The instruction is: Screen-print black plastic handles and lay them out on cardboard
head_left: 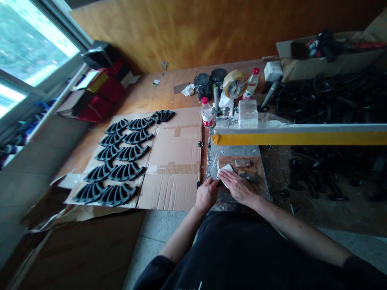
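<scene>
In front of my body, my left hand point(207, 195) is closed around a dark piece; its black end point(198, 185) pokes out on the left, and most of it is hidden by the fingers. Close beside it, my right hand point(237, 187) presses a folded white cloth or paper point(226, 168) down, fingers together, against the dark piece. Both hands are over a worn wooden board point(259, 164) on a metal plate point(242, 150). Small wooden blocks point(243, 162) lie on that board just beyond my right hand.
Black ribbed, curved parts point(119, 195) lie in rows on flattened cardboard point(172, 157) at left. A yellow-edged bar point(290, 138) crosses beyond my hands. Behind stand a red-capped bottle point(207, 112), black tubs point(202, 85) and a tape roll point(235, 84). Dark parts point(329, 96) are heaped at right.
</scene>
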Demonstrator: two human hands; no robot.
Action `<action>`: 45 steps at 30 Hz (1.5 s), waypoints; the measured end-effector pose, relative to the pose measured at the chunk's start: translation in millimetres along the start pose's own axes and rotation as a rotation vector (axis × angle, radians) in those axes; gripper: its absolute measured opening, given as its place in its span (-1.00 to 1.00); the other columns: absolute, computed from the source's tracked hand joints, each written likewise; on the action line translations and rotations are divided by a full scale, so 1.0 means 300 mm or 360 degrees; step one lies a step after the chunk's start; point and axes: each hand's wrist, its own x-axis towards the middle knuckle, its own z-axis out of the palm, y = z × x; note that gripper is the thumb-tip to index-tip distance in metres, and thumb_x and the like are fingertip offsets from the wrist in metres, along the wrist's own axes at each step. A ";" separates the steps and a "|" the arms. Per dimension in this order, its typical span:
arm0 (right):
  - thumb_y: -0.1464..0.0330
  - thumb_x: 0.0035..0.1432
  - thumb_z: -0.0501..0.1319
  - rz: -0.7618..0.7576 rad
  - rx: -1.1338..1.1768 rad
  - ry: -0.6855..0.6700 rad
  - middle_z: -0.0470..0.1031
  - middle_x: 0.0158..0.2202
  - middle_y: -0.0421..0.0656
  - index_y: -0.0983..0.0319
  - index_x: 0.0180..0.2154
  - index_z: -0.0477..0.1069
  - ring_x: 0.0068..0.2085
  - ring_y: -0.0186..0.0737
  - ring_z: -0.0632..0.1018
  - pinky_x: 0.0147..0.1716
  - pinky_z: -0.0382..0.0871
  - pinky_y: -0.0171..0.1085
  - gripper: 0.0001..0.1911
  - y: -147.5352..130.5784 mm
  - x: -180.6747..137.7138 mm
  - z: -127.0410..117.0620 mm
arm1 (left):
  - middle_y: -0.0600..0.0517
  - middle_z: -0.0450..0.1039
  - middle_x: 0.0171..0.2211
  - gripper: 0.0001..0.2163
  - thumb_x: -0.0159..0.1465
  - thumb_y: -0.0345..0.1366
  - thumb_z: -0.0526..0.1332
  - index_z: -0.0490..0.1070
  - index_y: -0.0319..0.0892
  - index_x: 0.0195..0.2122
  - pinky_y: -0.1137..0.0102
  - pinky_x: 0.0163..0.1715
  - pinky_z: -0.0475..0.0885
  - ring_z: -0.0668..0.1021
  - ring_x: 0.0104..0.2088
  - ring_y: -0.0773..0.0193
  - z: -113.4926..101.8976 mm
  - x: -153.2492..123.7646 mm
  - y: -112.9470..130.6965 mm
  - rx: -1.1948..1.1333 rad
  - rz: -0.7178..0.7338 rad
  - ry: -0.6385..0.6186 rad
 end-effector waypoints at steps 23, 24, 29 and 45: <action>0.52 0.24 -0.07 0.0320 0.0195 -0.0141 0.32 0.24 -0.02 0.30 0.21 0.34 0.26 -0.09 0.34 0.26 0.24 -0.05 -0.46 -0.043 0.036 -0.053 | -0.02 0.46 -0.15 -0.75 0.35 -0.31 0.06 0.43 -0.07 -0.01 0.42 -0.11 0.42 0.52 -0.12 0.24 -0.014 0.010 -0.012 -0.0033 0.0069 -0.0105; 0.51 0.23 -0.05 0.0373 0.0254 -0.0158 0.36 0.22 -0.03 0.28 0.19 0.37 0.23 -0.09 0.38 0.24 0.26 -0.06 -0.47 -0.049 0.026 -0.075 | -0.02 0.46 -0.16 -0.75 0.35 -0.31 0.06 0.44 -0.07 -0.01 0.42 -0.12 0.42 0.53 -0.13 0.24 -0.012 0.010 -0.014 -0.0038 0.0077 -0.0098; 0.26 0.25 0.10 0.0868 0.0723 -0.0033 0.55 0.03 -0.13 0.14 0.05 0.49 0.01 -0.07 0.57 0.05 0.42 -0.11 -0.61 -0.018 -0.065 -0.249 | -0.01 0.46 -0.15 -0.75 0.34 -0.28 0.10 0.44 -0.08 0.00 0.40 -0.19 0.43 0.54 -0.16 0.22 0.002 0.012 -0.025 -0.0070 0.0071 -0.0017; 0.21 -0.07 0.33 0.1452 0.1950 0.1140 0.58 -0.28 -0.12 0.15 -0.09 0.38 -0.32 -0.10 0.60 -0.44 0.50 -0.18 -0.55 0.761 -0.192 -0.563 | -0.04 0.57 -0.28 -0.73 0.26 -0.07 0.13 0.50 -0.12 -0.25 0.37 -0.29 0.50 0.61 -0.26 0.15 0.134 0.036 0.230 -0.0468 -0.0483 0.0472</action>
